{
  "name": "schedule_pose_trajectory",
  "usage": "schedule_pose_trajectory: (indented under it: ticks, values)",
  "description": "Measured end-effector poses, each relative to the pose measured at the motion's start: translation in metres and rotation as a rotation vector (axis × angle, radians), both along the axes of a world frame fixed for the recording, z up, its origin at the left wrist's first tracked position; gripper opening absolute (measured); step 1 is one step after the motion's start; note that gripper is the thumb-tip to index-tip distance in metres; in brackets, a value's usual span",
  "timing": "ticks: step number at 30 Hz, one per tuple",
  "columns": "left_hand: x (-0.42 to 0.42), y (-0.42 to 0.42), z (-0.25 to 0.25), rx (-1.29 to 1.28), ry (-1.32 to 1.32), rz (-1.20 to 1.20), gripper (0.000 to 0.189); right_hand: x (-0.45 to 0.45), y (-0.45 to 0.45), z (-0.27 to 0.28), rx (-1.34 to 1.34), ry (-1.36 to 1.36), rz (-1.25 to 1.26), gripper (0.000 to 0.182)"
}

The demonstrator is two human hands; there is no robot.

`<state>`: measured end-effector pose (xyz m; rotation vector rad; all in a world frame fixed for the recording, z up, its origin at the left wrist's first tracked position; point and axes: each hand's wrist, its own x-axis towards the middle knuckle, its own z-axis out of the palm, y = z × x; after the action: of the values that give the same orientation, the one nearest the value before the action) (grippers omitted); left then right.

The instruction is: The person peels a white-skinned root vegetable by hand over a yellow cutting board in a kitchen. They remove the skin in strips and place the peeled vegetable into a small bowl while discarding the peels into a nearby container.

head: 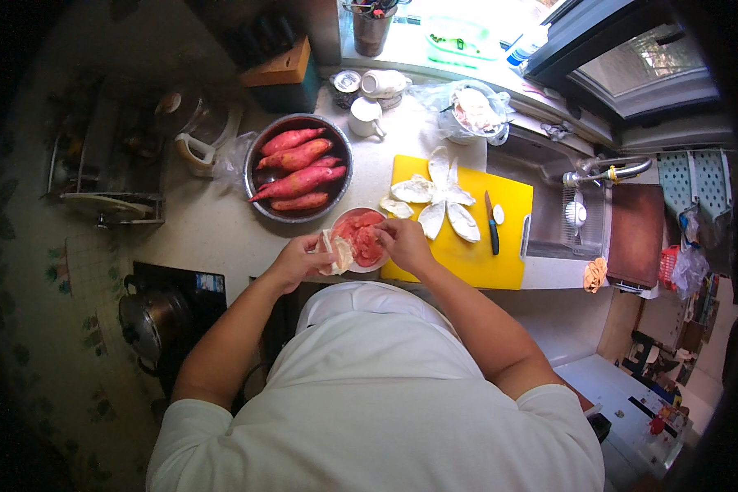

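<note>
My left hand (303, 261) grips a piece of pale citrus membrane (339, 253), seemingly pomelo, at the left rim of a small white bowl (369, 269). Peeled red pomelo flesh (361, 235) fills that bowl. Over its right side, my right hand (408, 243) has its fingertips drawn together against the flesh; whether a piece is pinched between them is hidden. To the right, a yellow cutting board (443, 264) carries thick white peel (436, 195) spread like petals. A paring knife (492, 227) with a dark handle lies on the board beside a small pale slice (498, 214).
Behind the bowl stands a metal basin (344, 200) of red sweet potatoes (298, 181). White mugs (366, 117) and a bag-lined container of scraps (475, 114) are farther back. A steel sink (541, 243) lies right; a lidded pot (150, 323) stands on the left.
</note>
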<state>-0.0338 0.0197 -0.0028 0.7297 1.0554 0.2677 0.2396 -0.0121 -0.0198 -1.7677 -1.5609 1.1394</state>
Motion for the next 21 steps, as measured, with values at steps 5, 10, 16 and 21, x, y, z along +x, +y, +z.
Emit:
schedule_pose_trajectory:
  ticks: [5, 10, 16, 21]
  values:
    - [0.0, 0.0, -0.003, -0.004, -0.026, 0.018, 0.021, 0.006, -0.001, -0.026, 0.016, -0.146, 0.088, 0.017]
    - [-0.001, -0.001, 0.003, -0.002, -0.024, 0.013, 0.028, -0.003, 0.006, -0.006, -0.067, -0.221, 0.12, 0.014]
    - [-0.002, -0.006, 0.002, -0.024, -0.057, 0.081, 0.043, -0.01, 0.008, 0.006, 0.013, -0.19, 0.171, 0.018]
    - [0.004, -0.007, 0.007, -0.069, -0.031, 0.034, 0.04, -0.023, 0.007, 0.03, 0.179, 0.035, 0.216, 0.025]
